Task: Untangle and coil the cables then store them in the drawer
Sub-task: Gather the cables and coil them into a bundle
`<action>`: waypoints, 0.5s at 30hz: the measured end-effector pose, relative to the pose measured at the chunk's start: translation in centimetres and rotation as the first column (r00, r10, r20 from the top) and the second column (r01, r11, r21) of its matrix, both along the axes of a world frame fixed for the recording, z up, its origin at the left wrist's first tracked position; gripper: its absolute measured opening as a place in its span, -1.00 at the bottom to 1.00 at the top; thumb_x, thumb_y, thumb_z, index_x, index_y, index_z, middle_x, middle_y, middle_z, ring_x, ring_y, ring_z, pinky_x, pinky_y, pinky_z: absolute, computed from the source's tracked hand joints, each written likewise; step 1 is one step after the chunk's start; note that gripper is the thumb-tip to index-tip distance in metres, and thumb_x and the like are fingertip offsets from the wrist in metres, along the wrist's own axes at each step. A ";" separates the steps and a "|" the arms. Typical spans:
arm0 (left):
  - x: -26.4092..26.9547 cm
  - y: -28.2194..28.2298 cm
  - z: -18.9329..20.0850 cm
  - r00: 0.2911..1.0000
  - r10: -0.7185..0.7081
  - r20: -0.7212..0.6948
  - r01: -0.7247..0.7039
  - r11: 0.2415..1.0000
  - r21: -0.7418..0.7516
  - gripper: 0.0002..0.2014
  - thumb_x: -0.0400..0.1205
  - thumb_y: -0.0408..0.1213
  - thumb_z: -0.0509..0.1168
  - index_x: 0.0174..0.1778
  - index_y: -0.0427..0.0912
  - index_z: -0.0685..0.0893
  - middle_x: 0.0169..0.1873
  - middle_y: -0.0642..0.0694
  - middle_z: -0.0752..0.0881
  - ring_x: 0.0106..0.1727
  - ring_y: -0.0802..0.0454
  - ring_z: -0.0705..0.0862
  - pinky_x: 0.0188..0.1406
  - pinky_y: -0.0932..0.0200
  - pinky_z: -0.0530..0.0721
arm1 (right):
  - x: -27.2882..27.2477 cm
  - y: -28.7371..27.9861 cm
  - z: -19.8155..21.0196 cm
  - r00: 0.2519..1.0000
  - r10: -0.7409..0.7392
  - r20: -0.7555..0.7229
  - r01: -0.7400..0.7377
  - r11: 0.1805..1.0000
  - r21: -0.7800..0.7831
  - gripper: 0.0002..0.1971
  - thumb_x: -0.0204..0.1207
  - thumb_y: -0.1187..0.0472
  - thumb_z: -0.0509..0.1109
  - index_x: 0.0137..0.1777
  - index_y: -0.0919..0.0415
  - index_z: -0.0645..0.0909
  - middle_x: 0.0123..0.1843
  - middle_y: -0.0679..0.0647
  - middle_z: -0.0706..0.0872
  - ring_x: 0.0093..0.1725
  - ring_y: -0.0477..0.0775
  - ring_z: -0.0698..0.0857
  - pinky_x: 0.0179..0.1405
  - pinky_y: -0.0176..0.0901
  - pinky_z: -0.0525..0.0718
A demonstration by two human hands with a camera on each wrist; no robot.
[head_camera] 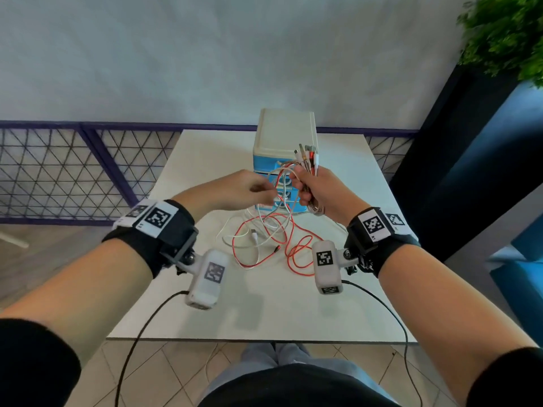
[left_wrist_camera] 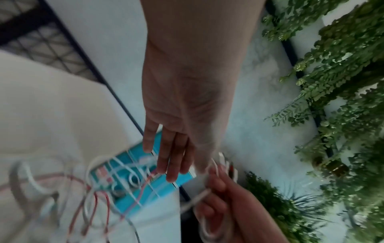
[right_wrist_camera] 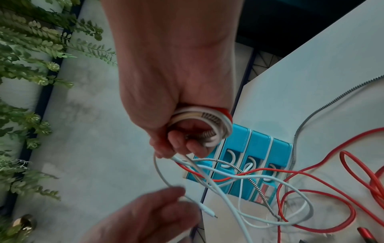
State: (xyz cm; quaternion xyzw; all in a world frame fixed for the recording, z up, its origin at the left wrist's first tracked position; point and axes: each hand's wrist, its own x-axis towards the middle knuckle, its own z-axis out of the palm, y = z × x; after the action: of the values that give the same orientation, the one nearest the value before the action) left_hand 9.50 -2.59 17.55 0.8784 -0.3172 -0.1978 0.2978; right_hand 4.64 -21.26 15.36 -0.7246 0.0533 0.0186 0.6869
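Note:
My right hand [head_camera: 302, 186] is raised in front of the drawer unit [head_camera: 285, 133] and grips a coiled bundle of cables [right_wrist_camera: 207, 118]. Their connector ends [head_camera: 307, 155] stick up above the fist. Red, white and braided strands hang from it to a loose tangle [head_camera: 264, 239] on the table. My left hand [head_camera: 264, 190] is close beside it on the left and pinches a thin white cable [right_wrist_camera: 162, 177] that runs to the bundle. The red cable [right_wrist_camera: 353, 164] loops widely on the table. All the blue drawers [right_wrist_camera: 259, 143] look closed.
The white table [head_camera: 205, 304] has bare room in front of the tangle. A purple mesh railing [head_camera: 58, 165] runs behind it. At right stand a dark panel [head_camera: 470, 142] and a leafy plant [head_camera: 505, 33]. Black wrist-camera leads [head_camera: 141, 333] hang over the near edge.

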 end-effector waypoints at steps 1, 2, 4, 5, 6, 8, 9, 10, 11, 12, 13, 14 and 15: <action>-0.5 -1.0 -0.3 0.991 0.054 -0.119 -0.064 0.994 -0.085 -0.67 0.69 -0.04 0.19 0.16 -0.19 0.67 0.03 -0.03 0.75 0.04 0.11 0.71 0.05 0.28 0.65 | 0.1 0.3 -0.1 1.000 0.005 -0.002 -0.005 1.000 -0.009 -0.73 0.72 0.09 0.18 -0.14 0.20 0.56 -0.42 0.00 0.50 -0.52 -0.07 0.38 -0.44 -0.20 0.45; -1.0 -2.0 -0.6 0.956 0.125 -0.264 -0.174 0.970 -0.172 -0.62 0.70 0.04 0.12 0.14 -0.18 0.65 0.00 -0.03 0.74 0.02 0.11 0.71 0.06 0.22 0.65 | 0.1 0.6 -0.1 1.000 0.012 -0.008 -0.012 1.000 -0.028 -0.71 0.72 0.07 0.18 -0.13 0.23 0.56 -0.41 0.04 0.50 -0.50 -0.04 0.40 -0.43 -0.18 0.46; -1.3 -3.4 -1.2 0.810 0.263 -0.524 -0.463 0.836 -0.295 -0.58 0.70 0.11 0.07 0.04 -0.15 0.65 -0.13 -0.04 0.75 -0.02 0.03 0.74 0.09 0.06 0.66 | -0.2 1.0 0.0 0.999 0.031 -0.020 -0.033 0.994 -0.101 -0.67 0.71 0.02 0.20 -0.17 0.25 0.57 -0.43 0.09 0.51 -0.49 0.00 0.44 -0.39 -0.12 0.47; -1.3 -3.8 -1.4 0.720 0.299 -0.626 -0.587 0.744 -0.320 -0.60 0.70 0.09 0.09 -0.02 -0.16 0.65 -0.22 -0.05 0.76 -0.06 -0.02 0.75 0.07 0.02 0.68 | -0.3 1.1 0.0 0.999 0.041 -0.016 -0.043 0.989 -0.140 -0.64 0.71 0.01 0.20 -0.21 0.24 0.58 -0.47 0.07 0.54 -0.49 0.00 0.47 -0.38 -0.12 0.48; -1.1 -4.0 -1.6 0.644 0.308 -0.701 -0.673 0.663 -0.327 -0.64 0.70 0.05 0.12 -0.08 -0.18 0.64 -0.30 -0.06 0.75 -0.11 -0.06 0.76 0.02 0.02 0.70 | -0.5 1.1 0.1 0.999 0.048 -0.005 -0.048 0.984 -0.171 -0.63 0.71 0.02 0.18 -0.23 0.22 0.59 -0.50 0.01 0.60 -0.50 -0.02 0.51 -0.38 -0.14 0.51; -1.1 -4.2 -1.7 0.571 0.300 -0.764 -0.744 0.583 -0.328 -0.72 0.70 -0.06 0.18 -0.10 -0.21 0.64 -0.41 -0.07 0.74 -0.27 -0.05 0.77 -0.14 0.05 0.77 | -0.8 1.2 0.3 0.999 0.050 0.016 -0.045 0.977 -0.210 -0.60 0.73 0.00 0.14 -0.16 0.22 0.67 -0.43 -0.02 0.76 -0.49 -0.06 0.59 -0.39 -0.20 0.60; -1.0 -4.0 -1.7 0.573 0.306 -0.760 -0.744 0.582 -0.327 -0.76 0.70 -0.12 0.21 -0.07 -0.22 0.65 -0.42 -0.07 0.75 -0.34 -0.01 0.77 -0.21 0.07 0.77 | -0.8 1.2 0.2 0.999 0.045 0.016 -0.041 0.978 -0.202 -0.57 0.73 -0.04 0.12 -0.08 0.23 0.70 -0.31 0.05 0.82 -0.46 -0.04 0.64 -0.36 -0.20 0.67; -0.9 -3.8 -1.5 0.593 0.324 -0.738 -0.731 0.601 -0.324 -0.80 0.68 -0.18 0.22 -0.04 -0.22 0.67 -0.41 -0.07 0.76 -0.37 0.00 0.77 -0.22 0.08 0.78 | -0.8 1.0 0.2 0.999 0.034 0.001 -0.033 0.986 -0.165 -0.54 0.71 -0.09 0.12 -0.01 0.24 0.72 -0.18 0.16 0.84 -0.40 -0.01 0.69 -0.30 -0.17 0.72; -0.8 -3.6 -1.4 0.620 0.345 -0.705 -0.711 0.628 -0.317 -0.82 0.67 -0.23 0.22 -0.02 -0.23 0.69 -0.37 -0.09 0.78 -0.35 0.00 0.79 -0.19 0.08 0.78 | -0.7 0.8 0.1 0.999 0.022 -0.027 -0.025 0.994 -0.111 -0.51 0.70 -0.12 0.12 0.04 0.27 0.72 -0.10 0.25 0.83 -0.34 0.04 0.73 -0.23 -0.12 0.76; -0.6 -3.3 -1.3 0.651 0.372 -0.662 -0.687 0.658 -0.307 -0.81 0.65 -0.27 0.20 -0.04 -0.24 0.70 -0.32 -0.12 0.79 -0.30 -0.02 0.80 -0.15 0.07 0.78 | -0.6 0.6 0.1 0.998 0.017 -0.053 -0.020 0.999 -0.045 -0.50 0.69 -0.13 0.14 0.07 0.30 0.70 -0.07 0.28 0.81 -0.27 0.09 0.76 -0.15 -0.07 0.78; -0.5 -2.9 -1.0 0.691 0.407 -0.598 -0.664 0.684 -0.302 -0.79 0.64 -0.29 0.16 -0.09 -0.25 0.70 -0.27 -0.16 0.79 -0.26 -0.05 0.80 -0.11 0.05 0.77 | -0.6 0.3 0.0 0.997 0.018 -0.074 -0.018 1.000 0.009 -0.50 0.68 -0.14 0.16 0.08 0.32 0.69 -0.08 0.27 0.81 -0.21 0.12 0.78 -0.07 -0.02 0.78; -0.4 -2.6 -0.8 0.739 0.450 -0.501 -0.639 0.704 -0.311 -0.77 0.64 -0.28 0.13 -0.16 -0.25 0.68 -0.25 -0.20 0.77 -0.25 -0.06 0.78 -0.10 0.04 0.75 | -0.5 0.0 0.0 0.996 0.022 -0.092 -0.017 0.999 0.046 -0.51 0.67 -0.14 0.18 0.07 0.32 0.69 -0.09 0.24 0.81 -0.15 0.16 0.80 0.01 0.04 0.77; -0.2 -2.3 -0.7 0.794 0.491 -0.358 -0.600 0.727 -0.334 -0.74 0.65 -0.26 0.10 -0.23 -0.25 0.65 -0.24 -0.22 0.75 -0.24 -0.07 0.74 -0.11 0.03 0.71 | -0.5 -0.2 0.0 0.993 0.031 -0.111 -0.024 0.997 0.068 -0.51 0.66 -0.14 0.20 0.06 0.31 0.69 -0.08 0.23 0.82 -0.08 0.19 0.80 0.07 0.09 0.76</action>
State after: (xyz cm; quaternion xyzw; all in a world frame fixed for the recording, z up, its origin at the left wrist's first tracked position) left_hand 9.32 -4.92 16.82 0.8129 -0.0392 -0.1322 0.5659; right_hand 4.17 -21.49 15.38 -0.6998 0.0812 0.0705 0.7062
